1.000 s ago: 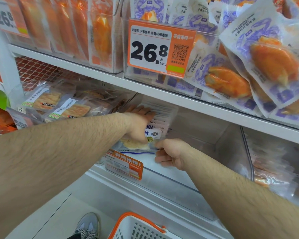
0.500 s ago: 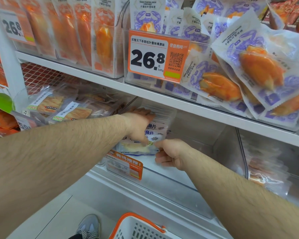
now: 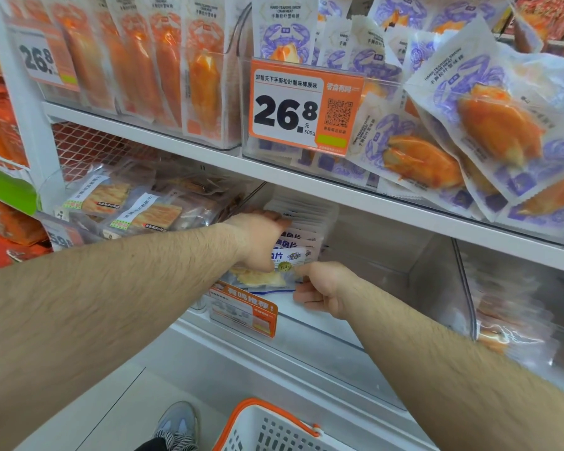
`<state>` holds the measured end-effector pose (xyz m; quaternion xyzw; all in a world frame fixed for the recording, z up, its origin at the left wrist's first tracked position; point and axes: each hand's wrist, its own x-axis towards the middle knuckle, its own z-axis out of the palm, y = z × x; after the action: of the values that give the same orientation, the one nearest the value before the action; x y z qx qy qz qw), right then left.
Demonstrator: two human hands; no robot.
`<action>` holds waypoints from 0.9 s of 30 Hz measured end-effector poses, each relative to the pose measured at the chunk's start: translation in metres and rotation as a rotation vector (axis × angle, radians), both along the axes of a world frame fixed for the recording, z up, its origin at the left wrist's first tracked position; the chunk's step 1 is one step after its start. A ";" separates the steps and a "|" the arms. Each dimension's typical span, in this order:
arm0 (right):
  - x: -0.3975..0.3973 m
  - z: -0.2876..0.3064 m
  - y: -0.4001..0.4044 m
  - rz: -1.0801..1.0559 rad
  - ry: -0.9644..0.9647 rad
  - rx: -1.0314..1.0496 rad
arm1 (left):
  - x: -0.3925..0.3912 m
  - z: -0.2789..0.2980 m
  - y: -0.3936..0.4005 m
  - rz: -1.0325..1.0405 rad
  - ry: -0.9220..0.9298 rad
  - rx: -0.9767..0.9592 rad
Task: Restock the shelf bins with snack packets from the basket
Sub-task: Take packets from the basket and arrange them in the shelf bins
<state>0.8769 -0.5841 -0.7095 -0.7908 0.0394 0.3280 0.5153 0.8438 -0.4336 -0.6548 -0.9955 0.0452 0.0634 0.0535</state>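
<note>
1. Leftmost, at the upper left of the frame, orange packets [image 3: 163, 63] stand upright in a clear bin on the upper shelf.
2. Centrally, the left hand [image 3: 258, 242] rests on the row of white fish packets [image 3: 302, 227] in the clear bin [image 3: 339, 323], fingers hidden behind them.
3. Just right, the right hand [image 3: 319, 288] pinches the front packet's lower corner.
4. Upper right, purple crab packets [image 3: 489, 125] lie piled.
5. Bottom centre, the basket [image 3: 274, 428] shows its orange rim.

Left hand [image 3: 258, 242] fingertips hidden behind packets [image 3: 295, 245]. Basket [image 3: 274, 428] and shoe [image 3: 176, 424] cut off at bottom edge. Right bin's [image 3: 515, 320] contents blurred.
</note>
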 end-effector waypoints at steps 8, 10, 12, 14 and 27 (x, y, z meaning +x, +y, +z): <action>-0.003 0.004 -0.001 0.017 -0.004 0.006 | 0.001 0.000 0.002 -0.018 -0.046 -0.011; -0.003 0.004 0.003 0.023 -0.020 0.007 | 0.000 0.000 0.004 -0.035 -0.095 0.011; -0.003 0.005 0.010 0.041 -0.014 0.004 | -0.002 0.000 0.005 -0.056 -0.139 0.059; -0.004 0.004 0.016 0.051 0.002 0.019 | -0.004 -0.001 0.006 -0.075 -0.172 0.111; -0.009 0.006 0.010 0.042 -0.005 -0.021 | -0.009 -0.003 0.005 -0.071 -0.146 0.103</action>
<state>0.8675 -0.5744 -0.7038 -0.7975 0.0249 0.3365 0.5001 0.8349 -0.4282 -0.6577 -0.9912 0.0732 -0.0091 0.1103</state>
